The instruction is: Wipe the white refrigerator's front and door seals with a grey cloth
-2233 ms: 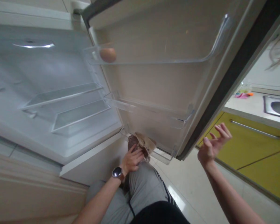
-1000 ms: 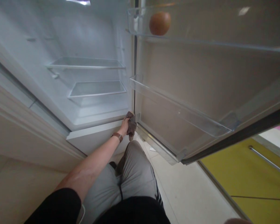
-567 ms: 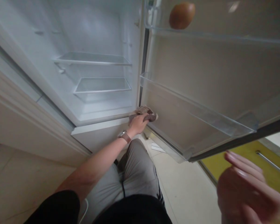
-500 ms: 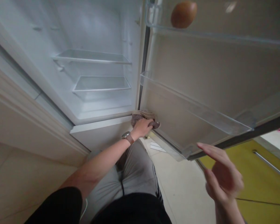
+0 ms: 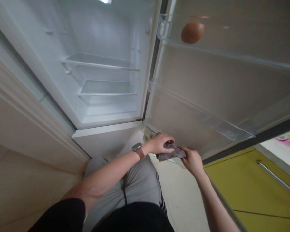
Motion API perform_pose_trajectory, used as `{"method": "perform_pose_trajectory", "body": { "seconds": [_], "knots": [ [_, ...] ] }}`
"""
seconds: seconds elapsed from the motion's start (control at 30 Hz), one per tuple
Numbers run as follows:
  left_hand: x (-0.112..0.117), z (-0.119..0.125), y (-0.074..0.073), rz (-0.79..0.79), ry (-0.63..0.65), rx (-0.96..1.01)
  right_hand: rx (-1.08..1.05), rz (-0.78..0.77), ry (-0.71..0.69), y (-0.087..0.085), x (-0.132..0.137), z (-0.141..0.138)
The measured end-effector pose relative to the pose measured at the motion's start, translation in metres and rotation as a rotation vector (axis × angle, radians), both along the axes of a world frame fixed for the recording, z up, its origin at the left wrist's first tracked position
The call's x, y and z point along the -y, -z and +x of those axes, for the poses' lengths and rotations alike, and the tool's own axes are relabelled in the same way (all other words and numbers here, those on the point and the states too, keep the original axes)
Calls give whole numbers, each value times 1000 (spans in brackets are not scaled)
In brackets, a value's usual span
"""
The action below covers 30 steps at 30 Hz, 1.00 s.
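Note:
A grey-brown cloth (image 5: 168, 156) is bunched between my two hands, low in front of the open fridge door (image 5: 198, 80). My left hand (image 5: 159, 144), with a watch on its wrist, grips the cloth from the left, fingers curled over it. My right hand (image 5: 192, 160) pinches the cloth's right end. Both hands are beside the lowest clear door shelf (image 5: 147, 129), which they partly hide. Above them, another clear door shelf (image 5: 207, 124) spans the door's inner face.
The fridge interior (image 5: 103, 32) stands open at the left, with glass shelves (image 5: 108, 87). A brown egg (image 5: 192, 32) sits in the upper door shelf. Yellow cabinets (image 5: 244, 183) with a metal handle are behind the door at the right. Pale floor tiles (image 5: 181, 193) lie below.
My left hand has pulled the cloth from the door's hinge corner toward me and to the right. My right hand, empty before, has moved left and taken hold of the cloth's end.

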<state>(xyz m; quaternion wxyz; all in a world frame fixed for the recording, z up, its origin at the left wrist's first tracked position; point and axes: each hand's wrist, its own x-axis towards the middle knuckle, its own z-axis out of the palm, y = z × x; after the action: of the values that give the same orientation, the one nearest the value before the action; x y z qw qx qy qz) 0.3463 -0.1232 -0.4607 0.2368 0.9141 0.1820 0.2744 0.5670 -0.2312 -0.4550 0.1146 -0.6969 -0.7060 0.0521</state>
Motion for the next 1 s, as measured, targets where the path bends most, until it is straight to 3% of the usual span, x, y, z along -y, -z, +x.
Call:
{"method": "perform_pose_trajectory", "body": {
  "seconds": [0.17, 0.27, 0.33, 0.43, 0.53, 0.83, 1.0],
  "knots": [
    [-45, -39, 23, 65, -278, -212, 141, -52, 221, -30, 16, 15],
    [-55, -47, 38, 97, -334, -313, 256, -233, 167, -33, 22, 13],
    [-57, -47, 43, 106, -357, -328, 274, -208, 67, -28, 23, 5],
    [-56, -45, 44, 107, -395, -327, 227, -89, -88, -21, 20, -8],
    [-56, -43, 43, 106, -406, -323, 177, -167, -156, -19, 15, -19],
    [-56, -42, 47, 138, -419, -345, 334, -276, -29, -35, 4, -33],
    [-55, -40, 49, 161, -432, -336, 366, -267, -22, -21, -8, -54]
  ]
}}
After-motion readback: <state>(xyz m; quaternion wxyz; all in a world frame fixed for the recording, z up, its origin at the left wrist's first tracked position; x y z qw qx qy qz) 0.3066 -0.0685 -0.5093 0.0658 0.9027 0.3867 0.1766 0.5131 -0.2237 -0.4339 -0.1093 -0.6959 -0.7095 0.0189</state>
